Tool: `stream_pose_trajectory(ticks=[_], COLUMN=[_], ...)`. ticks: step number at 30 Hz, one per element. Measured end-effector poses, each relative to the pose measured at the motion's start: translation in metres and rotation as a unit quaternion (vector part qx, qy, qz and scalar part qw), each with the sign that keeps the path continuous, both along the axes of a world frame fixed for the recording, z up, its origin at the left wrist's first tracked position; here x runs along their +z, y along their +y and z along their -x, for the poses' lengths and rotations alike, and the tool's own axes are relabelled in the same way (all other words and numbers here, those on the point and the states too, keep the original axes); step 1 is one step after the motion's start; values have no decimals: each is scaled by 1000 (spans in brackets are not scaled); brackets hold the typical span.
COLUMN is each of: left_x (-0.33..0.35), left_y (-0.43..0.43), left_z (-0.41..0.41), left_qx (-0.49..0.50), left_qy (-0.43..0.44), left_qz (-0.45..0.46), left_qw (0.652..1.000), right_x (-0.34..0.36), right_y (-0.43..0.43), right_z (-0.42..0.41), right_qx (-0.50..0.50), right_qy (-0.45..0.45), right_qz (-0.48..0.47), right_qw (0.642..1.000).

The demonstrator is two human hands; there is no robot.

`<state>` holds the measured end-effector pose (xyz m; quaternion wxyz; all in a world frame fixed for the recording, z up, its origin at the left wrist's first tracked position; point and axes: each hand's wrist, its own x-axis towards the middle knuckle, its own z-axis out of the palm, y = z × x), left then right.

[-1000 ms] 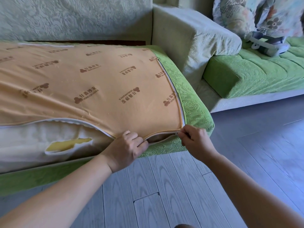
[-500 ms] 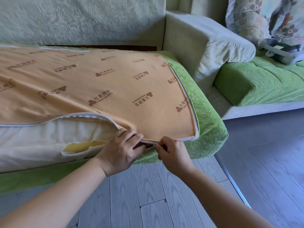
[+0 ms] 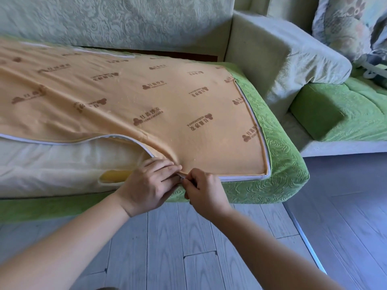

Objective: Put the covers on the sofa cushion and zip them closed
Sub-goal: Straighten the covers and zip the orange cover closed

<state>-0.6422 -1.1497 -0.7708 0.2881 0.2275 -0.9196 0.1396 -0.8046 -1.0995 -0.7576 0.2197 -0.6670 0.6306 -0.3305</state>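
Note:
A long sofa cushion lies on the sofa base in its green embossed cover [image 3: 280, 164], orange printed underside [image 3: 167, 101] facing up. A white zipper [image 3: 258, 130] is closed down the right edge and round the front right corner. To the left the cover gapes and shows the cream inner cushion [image 3: 62, 164] with a yellow foam patch [image 3: 117, 175]. My left hand [image 3: 148, 185] grips the orange fabric edge beside the slider. My right hand [image 3: 204, 191] pinches the zipper pull at the front edge, touching the left hand.
The pale green sofa back [image 3: 117, 19] and armrest [image 3: 282, 59] stand behind and to the right. A second green seat cushion [image 3: 345, 114] lies farther right, with a floral pillow [image 3: 345, 21] above it. Grey wood floor [image 3: 199, 248] runs below my arms.
My right hand has drawn the zipper pull leftward along the front edge from the corner, closing that stretch. It now meets my left hand, which has stayed on the fabric edge.

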Motion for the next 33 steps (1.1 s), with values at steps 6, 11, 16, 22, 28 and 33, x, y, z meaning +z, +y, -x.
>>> stream_pose_trajectory(ticks=[6,11,16,22,28,33], left_x=[4,16,27,6,-14,-12], left_y=[-7,-21,-25,23,22,19], left_z=[-30,-51,-44,-65,-52,-63], left_qx=[57,150,103,88,159,139], left_qy=[-20,-47,3,2,-1,1], left_qz=[1,16,22,-14,-5,-14], left_qw=[998,987,994,996,987,990], right_x=[-2,1,1,1,3,5], right_y=[-2,-4,-6,-5,-5,1], right_z=[-8,-20,-24,-25,-23,-21], right_qx=[-4,6,-10,-15,-8,11], right_qy=[-39,-65,-111,-151,-147,-129], right_qz=[-26,-42,-64,-92,-97,-89], right_qw=[999,997,992,984,984,988])
